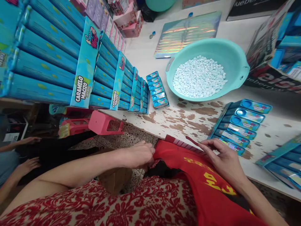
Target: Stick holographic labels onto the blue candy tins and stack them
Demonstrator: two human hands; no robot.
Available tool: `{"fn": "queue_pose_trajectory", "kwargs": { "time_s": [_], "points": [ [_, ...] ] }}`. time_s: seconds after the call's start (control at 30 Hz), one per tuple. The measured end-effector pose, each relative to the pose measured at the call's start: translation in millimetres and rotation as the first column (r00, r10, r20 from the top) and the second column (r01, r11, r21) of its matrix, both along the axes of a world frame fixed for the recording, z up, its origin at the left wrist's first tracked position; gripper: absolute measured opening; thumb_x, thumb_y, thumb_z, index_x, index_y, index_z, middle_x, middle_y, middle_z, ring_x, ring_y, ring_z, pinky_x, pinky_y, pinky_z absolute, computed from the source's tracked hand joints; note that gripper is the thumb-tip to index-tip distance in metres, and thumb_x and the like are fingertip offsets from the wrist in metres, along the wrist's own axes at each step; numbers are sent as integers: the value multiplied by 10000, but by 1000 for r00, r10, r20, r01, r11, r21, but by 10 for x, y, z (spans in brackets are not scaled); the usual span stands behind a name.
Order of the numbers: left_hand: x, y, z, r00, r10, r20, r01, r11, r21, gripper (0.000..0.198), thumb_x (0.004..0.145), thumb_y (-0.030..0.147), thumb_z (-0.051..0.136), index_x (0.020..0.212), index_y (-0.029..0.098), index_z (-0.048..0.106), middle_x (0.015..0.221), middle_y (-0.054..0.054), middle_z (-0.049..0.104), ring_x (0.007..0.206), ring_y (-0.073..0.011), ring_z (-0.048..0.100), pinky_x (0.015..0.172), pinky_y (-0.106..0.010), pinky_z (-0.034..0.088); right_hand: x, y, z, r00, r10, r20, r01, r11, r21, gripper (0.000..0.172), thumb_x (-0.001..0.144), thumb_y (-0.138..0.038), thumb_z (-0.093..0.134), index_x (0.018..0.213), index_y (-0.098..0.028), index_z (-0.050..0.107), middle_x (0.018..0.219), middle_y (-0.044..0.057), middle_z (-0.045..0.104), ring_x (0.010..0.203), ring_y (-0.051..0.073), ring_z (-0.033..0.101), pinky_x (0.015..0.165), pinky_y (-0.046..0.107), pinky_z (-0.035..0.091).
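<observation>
My right hand pinches the end of a thin dark red strip between thumb and fingertips at the table's front edge. Beside it, a sheet of dark red strips with pale gaps lies along that edge, partly behind the red garment on my lap. My left hand is closed at the garment's left side, fingers curled downward; whatever they hold is hidden. Just beyond my right hand stands a row of small blue tins with round marks on their ends. Another short row of blue tins sits further left.
A turquoise basin holds many small white candies. Stacked blue display boxes line the left side. Behind the basin lies a shiny holographic sheet. An open carton stands right. A pink stool and another person's hands are at left.
</observation>
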State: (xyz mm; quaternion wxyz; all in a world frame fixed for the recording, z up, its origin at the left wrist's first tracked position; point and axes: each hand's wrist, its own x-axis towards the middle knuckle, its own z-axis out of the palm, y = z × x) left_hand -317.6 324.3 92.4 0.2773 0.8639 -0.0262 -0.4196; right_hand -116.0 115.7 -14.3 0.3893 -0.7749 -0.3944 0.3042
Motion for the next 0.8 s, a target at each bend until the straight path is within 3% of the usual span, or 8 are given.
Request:
{"fn": "queue_pose_trajectory", "kwargs": {
  "time_s": [0.13, 0.23, 0.33, 0.43, 0.5, 0.67, 0.73, 0.8],
  "points": [
    [-11, -23, -22, 998, 67, -16, -66, 996, 65, 119, 752, 159, 603, 661, 201, 668, 668, -19, 636, 689, -147, 552, 606, -273, 305, 4, -5, 12, 1000, -3, -3, 3, 1000, -5, 296, 857, -481, 497, 785, -223, 621, 743, 22, 621, 653, 158, 579, 600, 276, 451],
    [21, 1, -6, 975, 190, -113, -197, 979, -59, 97, 731, 127, 613, 740, 203, 674, 683, 7, 661, 637, -112, 552, 560, -234, 311, 5, -17, -7, 1000, -7, -10, 7, 1000, -15, 308, 855, -493, 497, 780, -222, 622, 745, 26, 623, 656, 161, 581, 602, 279, 453],
    [72, 44, 2, 899, 316, -303, -381, 906, -185, 132, 756, 149, 601, 865, 199, 656, 766, 21, 677, 664, -85, 570, 574, -188, 345, 6, -19, -27, 1000, -6, -10, 6, 1000, -22, 313, 852, -500, 499, 781, -221, 624, 746, 28, 621, 655, 160, 575, 600, 279, 451],
    [94, 56, -47, 802, 449, -393, -529, 841, -118, 217, 756, 348, 636, 898, 185, 615, 768, 14, 648, 647, -94, 559, 557, -189, 356, 10, -10, -28, 1000, -11, -13, 11, 1000, -23, 326, 847, -511, 497, 777, -220, 624, 740, 28, 618, 651, 161, 571, 600, 282, 452],
    [81, 38, -110, 722, 525, -450, -623, 777, -93, 285, 727, 392, 655, 897, 184, 561, 736, 19, 612, 611, -102, 551, 540, -197, 369, 16, -5, -20, 1000, -17, -18, 16, 1000, -26, 333, 844, -518, 495, 772, -219, 625, 737, 29, 620, 650, 163, 573, 602, 286, 455],
    [7, -28, -254, 343, 596, -726, -868, 496, -3, 336, 711, 141, 596, 978, 205, 402, 661, 68, 541, 510, -97, 533, 521, -220, 437, 27, 2, -9, 999, -27, -42, 25, 999, -34, 335, 839, -524, 497, 769, -221, 624, 742, 35, 627, 663, 173, 584, 607, 293, 463],
    [-19, -37, -270, 360, 622, -695, -861, 508, 9, 346, 698, 78, 546, 989, 200, 405, 636, 79, 525, 477, -81, 493, 502, -203, 412, 29, 6, -8, 999, -21, -44, 20, 999, -33, 339, 837, -529, 499, 769, -221, 623, 740, 35, 626, 654, 172, 580, 609, 297, 463],
    [-33, -26, -256, 443, 680, -584, -833, 553, 12, 358, 680, 41, 504, 999, 191, 440, 609, 87, 506, 456, -66, 439, 480, -181, 364, 31, 11, -7, 999, -9, -45, 8, 999, -31, 340, 836, -530, 501, 770, -220, 624, 736, 34, 622, 646, 170, 576, 608, 297, 463]
  ]
}}
